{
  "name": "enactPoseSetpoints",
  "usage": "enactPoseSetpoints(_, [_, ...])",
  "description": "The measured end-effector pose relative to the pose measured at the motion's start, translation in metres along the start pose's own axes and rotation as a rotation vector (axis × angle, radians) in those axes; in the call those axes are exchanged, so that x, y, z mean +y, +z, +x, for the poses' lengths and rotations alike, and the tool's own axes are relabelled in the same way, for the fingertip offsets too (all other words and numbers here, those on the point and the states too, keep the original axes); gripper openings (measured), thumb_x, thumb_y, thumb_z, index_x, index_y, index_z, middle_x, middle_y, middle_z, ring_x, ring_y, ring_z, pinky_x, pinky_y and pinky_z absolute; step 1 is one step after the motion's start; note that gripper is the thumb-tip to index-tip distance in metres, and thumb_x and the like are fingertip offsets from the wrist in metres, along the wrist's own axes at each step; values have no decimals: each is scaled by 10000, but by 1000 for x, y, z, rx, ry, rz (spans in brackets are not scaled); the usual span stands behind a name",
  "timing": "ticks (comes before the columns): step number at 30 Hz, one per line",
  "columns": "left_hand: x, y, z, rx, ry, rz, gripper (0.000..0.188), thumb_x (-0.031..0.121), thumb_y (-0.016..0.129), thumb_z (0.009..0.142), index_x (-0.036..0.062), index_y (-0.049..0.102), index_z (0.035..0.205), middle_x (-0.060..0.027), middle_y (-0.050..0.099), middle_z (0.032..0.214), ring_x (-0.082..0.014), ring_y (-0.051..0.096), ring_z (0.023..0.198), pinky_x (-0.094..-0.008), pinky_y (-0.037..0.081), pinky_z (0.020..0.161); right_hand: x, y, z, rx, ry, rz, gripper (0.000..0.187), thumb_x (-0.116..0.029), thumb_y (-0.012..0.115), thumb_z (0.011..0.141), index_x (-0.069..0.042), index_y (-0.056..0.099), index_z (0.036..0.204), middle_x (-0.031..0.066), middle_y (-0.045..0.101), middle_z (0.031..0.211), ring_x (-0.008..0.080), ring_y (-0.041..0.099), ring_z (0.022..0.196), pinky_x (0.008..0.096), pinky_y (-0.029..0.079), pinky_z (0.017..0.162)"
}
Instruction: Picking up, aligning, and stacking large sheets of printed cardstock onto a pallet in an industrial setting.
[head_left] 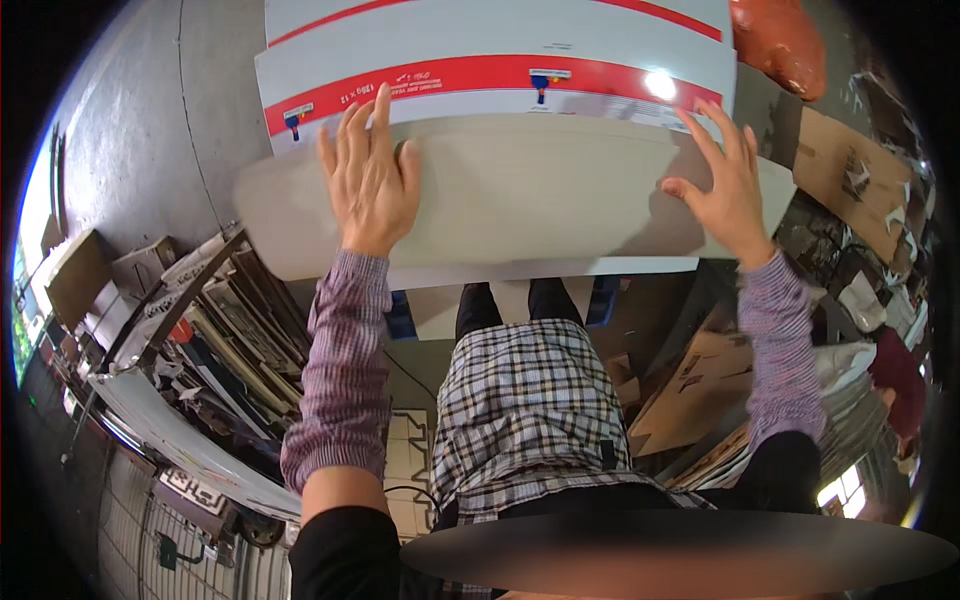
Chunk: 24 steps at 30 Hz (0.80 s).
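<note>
A wide beige board (pixel 530 190) lies across in front of me with its plain side up. Beyond its far edge show white printed sheets with red bands (pixel 470 75). My left hand (pixel 375 185) rests on the left part of the board, fingers stretched out and pointing away, fingertips reaching past the far edge over the red band. My right hand (pixel 728 185) is at the board's right part, fingers spread, thumb pointing inward, fingertips at the far edge beside the printed sheet. Neither hand grips anything. A white strip (pixel 550 268) shows along the near edge.
Upright cardboard pieces (pixel 250 330) are packed in a holder to my left. Folded brown cardboard (pixel 700 380) leans at the lower right, with another brown piece (pixel 850 180) farther off. An orange plastic bag (pixel 785 45) sits at the far right. Blue supports (pixel 602 300) show under the board.
</note>
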<state>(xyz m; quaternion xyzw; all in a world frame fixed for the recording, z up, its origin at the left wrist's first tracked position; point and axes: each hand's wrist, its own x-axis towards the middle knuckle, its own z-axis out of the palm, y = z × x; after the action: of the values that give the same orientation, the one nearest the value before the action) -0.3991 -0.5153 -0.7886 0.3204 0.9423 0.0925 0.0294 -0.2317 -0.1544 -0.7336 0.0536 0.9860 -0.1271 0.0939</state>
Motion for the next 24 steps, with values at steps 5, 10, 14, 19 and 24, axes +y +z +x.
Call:
enactPoseSetpoints(5, [-5, 66, 19, 1, -146, -70, 651, 387, 492, 948, 128, 270, 1502, -162, 404, 1383, -340, 350, 1347, -570, 146, 1151, 20, 109, 16, 83, 109, -137, 661, -641, 423, 932, -299, 345, 1492, 50, 326, 1500, 256, 254, 1439, 607, 47, 1162])
enactPoseSetpoints(10, [-31, 18, -14, 101, -292, -342, 657, 416, 532, 917, 63, 359, 1443, -165, 410, 1363, -320, 361, 1314, -538, 244, 1087, 26, 103, -14, 22, 66, -18, 644, -610, 430, 945, -297, 332, 1500, 53, 331, 1495, 264, 260, 1433, 596, 31, 1164])
enactPoseSetpoints(14, [-145, -7, -68, 325, -625, 19, 797, 590, 395, 954, 8, 269, 1484, -226, 384, 1394, -368, 284, 1329, -510, 266, 1063, 19, 100, 6, 92, 34, 91, 661, -610, 437, 942, -288, 319, 1507, 55, 337, 1493, 274, 278, 1421, 589, 28, 1165])
enactPoseSetpoints(19, [-158, 51, -69, -102, -905, -97, 952, 737, 318, 901, -42, 333, 1448, -314, 456, 1359, -446, 390, 1293, -486, 296, 1094, 14, 83, 19, -46, -4, -111, 755, -561, 581, 883, -260, 305, 1518, 94, 554, 1225, 280, 485, 1214, 560, 129, 1152])
enactPoseSetpoints(24, [-183, -20, -140, -348, -1010, -1156, 639, 512, 468, 983, -21, 481, 1336, -136, 594, 1202, -199, 574, 1102, -350, 466, 957, -25, -41, -33, -486, -155, 136, 818, -243, 753, 723, -214, 405, 1463, 135, 638, 1055, 314, 595, 1014, 493, 363, 1032])
